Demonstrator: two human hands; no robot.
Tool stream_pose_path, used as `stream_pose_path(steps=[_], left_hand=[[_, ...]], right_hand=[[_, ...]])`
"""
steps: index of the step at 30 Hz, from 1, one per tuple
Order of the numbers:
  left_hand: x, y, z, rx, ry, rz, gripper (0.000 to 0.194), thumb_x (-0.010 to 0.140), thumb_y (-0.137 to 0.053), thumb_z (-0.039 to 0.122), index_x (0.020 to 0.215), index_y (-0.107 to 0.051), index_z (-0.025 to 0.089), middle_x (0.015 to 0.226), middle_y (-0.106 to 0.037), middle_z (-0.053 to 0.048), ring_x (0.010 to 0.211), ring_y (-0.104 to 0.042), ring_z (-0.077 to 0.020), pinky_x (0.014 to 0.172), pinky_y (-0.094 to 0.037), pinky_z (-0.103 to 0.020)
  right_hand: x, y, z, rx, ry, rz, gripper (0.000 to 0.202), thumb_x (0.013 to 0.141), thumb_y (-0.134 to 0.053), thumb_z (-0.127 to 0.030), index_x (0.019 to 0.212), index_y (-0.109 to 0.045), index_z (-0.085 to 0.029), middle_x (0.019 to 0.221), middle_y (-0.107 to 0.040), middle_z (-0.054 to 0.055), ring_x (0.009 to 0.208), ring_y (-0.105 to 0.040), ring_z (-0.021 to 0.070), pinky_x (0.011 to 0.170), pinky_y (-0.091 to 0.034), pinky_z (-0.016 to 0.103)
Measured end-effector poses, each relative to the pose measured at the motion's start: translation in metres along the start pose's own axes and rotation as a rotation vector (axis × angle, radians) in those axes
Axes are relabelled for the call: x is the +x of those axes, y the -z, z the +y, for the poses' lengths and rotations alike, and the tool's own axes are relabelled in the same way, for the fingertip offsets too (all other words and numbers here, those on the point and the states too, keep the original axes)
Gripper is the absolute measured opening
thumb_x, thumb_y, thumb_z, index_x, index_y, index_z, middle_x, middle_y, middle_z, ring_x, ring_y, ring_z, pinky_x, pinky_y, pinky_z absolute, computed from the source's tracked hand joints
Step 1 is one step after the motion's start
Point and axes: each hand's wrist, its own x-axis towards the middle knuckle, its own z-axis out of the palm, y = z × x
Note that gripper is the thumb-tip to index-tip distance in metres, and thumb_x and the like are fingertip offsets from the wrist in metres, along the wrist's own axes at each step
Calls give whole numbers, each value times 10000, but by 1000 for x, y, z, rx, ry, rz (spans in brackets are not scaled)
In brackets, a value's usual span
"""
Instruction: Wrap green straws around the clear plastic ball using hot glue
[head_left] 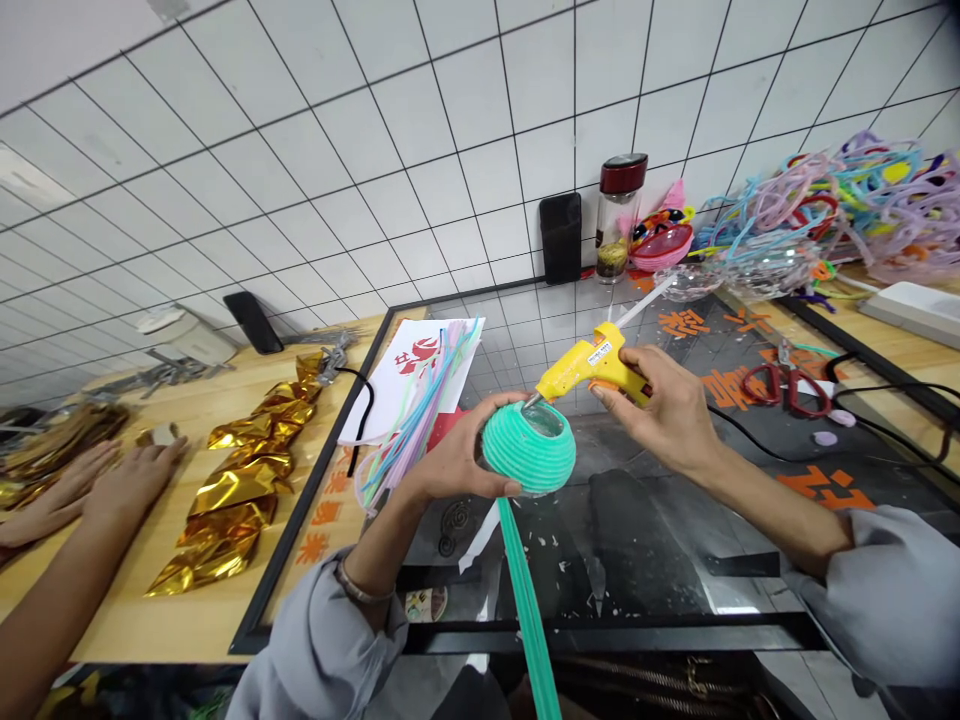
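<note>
Pipe cleaners (420,405) lie over white paper (390,372). Left hand (469,450) grips green ribbed bowl (529,450) by its side, above black-framed glass top (637,500). Right hand (664,400) grasps yellow glue gun (581,368), nozzle at bowl's rim. Red-handled scissors (787,388) lie farther right.

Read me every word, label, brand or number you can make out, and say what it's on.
"记", probably: large orange character at the right of the black-framed tabletop.
Other orange characters: too skewed or blurred to read surely.
White label on the yellow glue gun: print too small to read.
Red print on the white sheet: no legible word.
</note>
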Motion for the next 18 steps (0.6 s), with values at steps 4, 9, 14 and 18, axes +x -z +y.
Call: stream_pose_path(steps=[4, 9, 14, 18], left_hand=[[0, -1, 1, -14, -6, 2, 1008, 524, -906, 454, 1396, -475, 191, 1471, -527, -152, 1370, -485, -396, 1188, -356, -526], [0, -3, 5, -47, 8, 11, 1004, 530, -909, 445, 1394, -475, 178, 1472, -520, -157, 1356, -500, -378, 1178, -365, -508], [-1, -4, 6, -74, 14, -1, 998, 538, -904, 427, 1399, -463, 185, 1456, -520, -148, 1356, -499, -372, 1176, -367, -503], [0, -4, 4, -51, -5, -5, 993, 545, -897, 448, 1400, -454, 204, 1441, -523, -139, 1343, -504, -369, 1167, -381, -508]], right_hand=[[-3, -4, 0, 94, -175, -59, 242, 842, -697, -402, 935, -621, -192, 776, -642, 17, 634, -562, 168, 589, -440, 305], [-6, -8, -1, 264, -308, -118, 271, 808, -704, -418, 927, -662, -178, 813, -665, 28, 677, -600, 179, 611, -466, 310], [-5, -10, 18, 190, -396, -45, 327, 796, -698, -458, 963, -699, -177, 848, -672, 46, 730, -616, 212, 643, -482, 344], [-6, -11, 53, -66, -367, -1, 350, 782, -693, -480, 967, -710, -184, 883, -690, 83, 803, -644, 267, 714, -518, 411]])
